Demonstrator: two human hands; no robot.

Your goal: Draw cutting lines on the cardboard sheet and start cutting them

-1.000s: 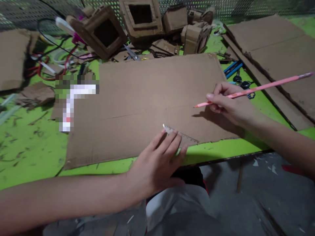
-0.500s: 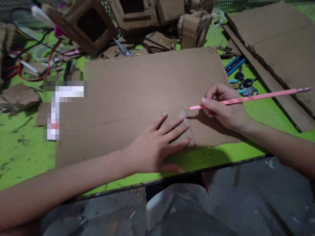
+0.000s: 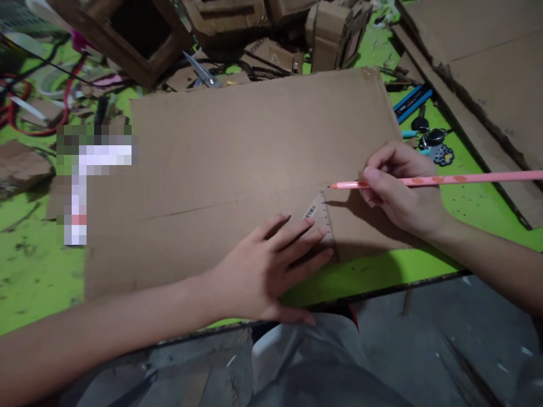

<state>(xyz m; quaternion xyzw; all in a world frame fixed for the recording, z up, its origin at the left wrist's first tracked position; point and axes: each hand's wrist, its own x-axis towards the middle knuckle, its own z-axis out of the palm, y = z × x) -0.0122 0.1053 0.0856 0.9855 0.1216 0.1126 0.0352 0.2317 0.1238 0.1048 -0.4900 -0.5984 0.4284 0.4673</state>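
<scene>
The left hand [image 3: 263, 265] is lying spread on the set square [image 3: 318, 208], gripping nothing, and if its fingers are pressing too lightly, I'm thinking a nudge from the pencil [image 3: 449, 180] could skew it. The right hand [image 3: 399, 189] is pinching that pencil firmly above the cardboard sheet [image 3: 237, 135], its long axis running side to side, tip pointing left toward the set square's far corner.
</scene>
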